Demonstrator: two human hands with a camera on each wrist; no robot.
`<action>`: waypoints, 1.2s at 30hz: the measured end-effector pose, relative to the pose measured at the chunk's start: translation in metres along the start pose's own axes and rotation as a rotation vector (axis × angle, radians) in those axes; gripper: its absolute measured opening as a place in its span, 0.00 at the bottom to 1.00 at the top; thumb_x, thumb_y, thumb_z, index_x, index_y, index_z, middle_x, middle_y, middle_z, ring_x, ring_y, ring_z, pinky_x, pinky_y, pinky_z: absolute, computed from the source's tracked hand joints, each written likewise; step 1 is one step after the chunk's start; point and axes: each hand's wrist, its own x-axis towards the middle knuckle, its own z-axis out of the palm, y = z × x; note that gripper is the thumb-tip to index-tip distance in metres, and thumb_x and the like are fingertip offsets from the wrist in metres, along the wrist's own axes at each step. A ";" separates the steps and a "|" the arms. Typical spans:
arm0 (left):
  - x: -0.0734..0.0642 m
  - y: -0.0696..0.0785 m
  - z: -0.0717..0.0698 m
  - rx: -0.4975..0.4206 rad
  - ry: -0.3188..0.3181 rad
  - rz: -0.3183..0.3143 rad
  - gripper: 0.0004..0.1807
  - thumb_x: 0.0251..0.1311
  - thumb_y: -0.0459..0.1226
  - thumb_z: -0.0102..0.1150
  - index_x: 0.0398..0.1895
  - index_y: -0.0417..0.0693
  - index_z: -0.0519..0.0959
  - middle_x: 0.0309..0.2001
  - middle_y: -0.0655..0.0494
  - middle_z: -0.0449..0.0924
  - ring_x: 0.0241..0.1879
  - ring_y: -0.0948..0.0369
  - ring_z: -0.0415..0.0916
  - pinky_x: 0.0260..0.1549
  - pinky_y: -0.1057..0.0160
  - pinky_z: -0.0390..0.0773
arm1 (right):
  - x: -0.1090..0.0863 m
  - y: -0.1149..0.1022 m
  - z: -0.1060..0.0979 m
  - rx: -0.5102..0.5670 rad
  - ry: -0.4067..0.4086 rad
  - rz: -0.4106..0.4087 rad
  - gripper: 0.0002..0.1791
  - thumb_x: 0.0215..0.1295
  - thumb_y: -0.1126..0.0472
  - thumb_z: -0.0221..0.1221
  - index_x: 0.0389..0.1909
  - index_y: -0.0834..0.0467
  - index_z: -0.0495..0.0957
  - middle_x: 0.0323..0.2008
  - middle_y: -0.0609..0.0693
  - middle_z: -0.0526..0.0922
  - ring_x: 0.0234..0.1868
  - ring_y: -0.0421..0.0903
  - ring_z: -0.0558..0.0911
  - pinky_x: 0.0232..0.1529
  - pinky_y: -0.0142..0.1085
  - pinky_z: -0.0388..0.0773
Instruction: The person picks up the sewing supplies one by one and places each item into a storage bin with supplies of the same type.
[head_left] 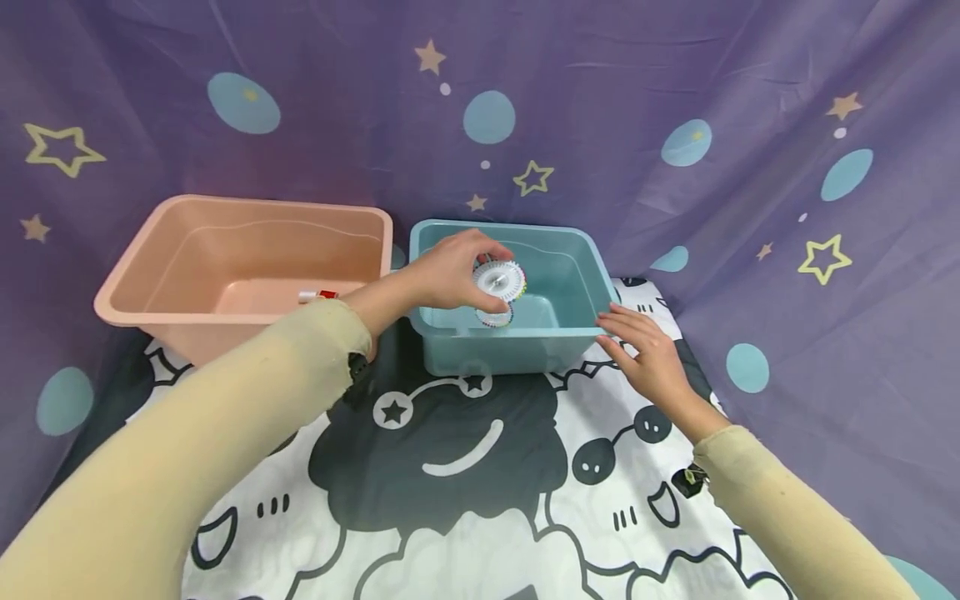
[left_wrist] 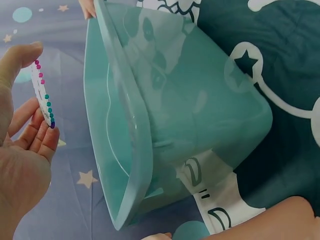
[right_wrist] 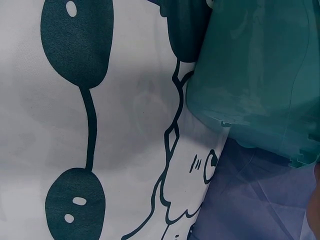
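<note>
My left hand (head_left: pixel 453 271) is over the teal bin (head_left: pixel 517 354), pinching a white pin wheel (head_left: pixel 499 280) by its edge between thumb and fingertips. Coloured pin heads ring the disc; the left wrist view shows the pin wheel (left_wrist: pixel 42 94) nearly edge-on, with pink, teal and dark blue heads. Just below it in the head view is a second pin wheel (head_left: pixel 495 315), partly covered by the first and by my thumb. At the bin's right front corner, my right hand (head_left: pixel 645 354) rests its extended fingers against the rim.
A peach bin (head_left: pixel 243 202) stands to the left, with a small red and white item (head_left: pixel 318 296) inside, partly hidden behind its front rim. Both bins sit on a black-and-white cartoon cloth (head_left: pixel 450 467). A purple curtain (head_left: pixel 600 100) hangs close behind them.
</note>
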 end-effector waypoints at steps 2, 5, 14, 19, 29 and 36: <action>0.005 -0.003 -0.001 0.001 -0.007 0.007 0.39 0.54 0.45 0.82 0.70 0.43 0.79 0.62 0.46 0.79 0.60 0.51 0.74 0.61 0.51 0.76 | 0.000 0.000 0.000 -0.002 -0.004 0.002 0.19 0.65 0.67 0.73 0.57 0.58 0.88 0.59 0.55 0.88 0.69 0.59 0.81 0.64 0.58 0.78; 0.011 -0.007 -0.003 0.001 -0.018 0.011 0.40 0.54 0.45 0.81 0.70 0.42 0.79 0.63 0.46 0.78 0.61 0.50 0.74 0.63 0.50 0.75 | 0.000 -0.001 0.000 -0.003 -0.007 0.005 0.20 0.65 0.67 0.73 0.57 0.58 0.88 0.59 0.55 0.88 0.69 0.59 0.81 0.64 0.58 0.79; 0.031 -0.016 -0.005 0.041 -0.074 -0.009 0.40 0.56 0.44 0.80 0.72 0.42 0.77 0.64 0.46 0.75 0.61 0.51 0.72 0.64 0.51 0.74 | 0.001 0.000 0.001 0.002 -0.011 -0.002 0.21 0.63 0.68 0.74 0.58 0.57 0.88 0.59 0.55 0.88 0.69 0.57 0.81 0.60 0.57 0.80; 0.044 -0.023 -0.005 0.058 -0.107 -0.013 0.40 0.57 0.44 0.78 0.73 0.41 0.76 0.64 0.44 0.74 0.62 0.50 0.71 0.65 0.50 0.73 | 0.001 0.000 0.001 0.004 -0.004 -0.009 0.20 0.64 0.67 0.74 0.58 0.57 0.88 0.59 0.55 0.88 0.69 0.58 0.81 0.62 0.58 0.79; 0.069 -0.030 -0.001 0.140 -0.181 0.007 0.41 0.57 0.44 0.78 0.73 0.40 0.75 0.65 0.44 0.74 0.63 0.51 0.70 0.66 0.52 0.73 | -0.003 0.003 0.000 0.003 0.001 0.006 0.20 0.64 0.68 0.73 0.58 0.58 0.88 0.60 0.55 0.88 0.69 0.58 0.80 0.65 0.59 0.78; 0.075 -0.036 0.002 0.161 -0.241 0.002 0.41 0.56 0.41 0.78 0.72 0.37 0.74 0.67 0.41 0.73 0.66 0.49 0.70 0.68 0.51 0.72 | -0.001 0.004 0.002 -0.002 -0.002 0.003 0.20 0.64 0.67 0.74 0.58 0.59 0.88 0.60 0.55 0.88 0.69 0.59 0.80 0.67 0.59 0.77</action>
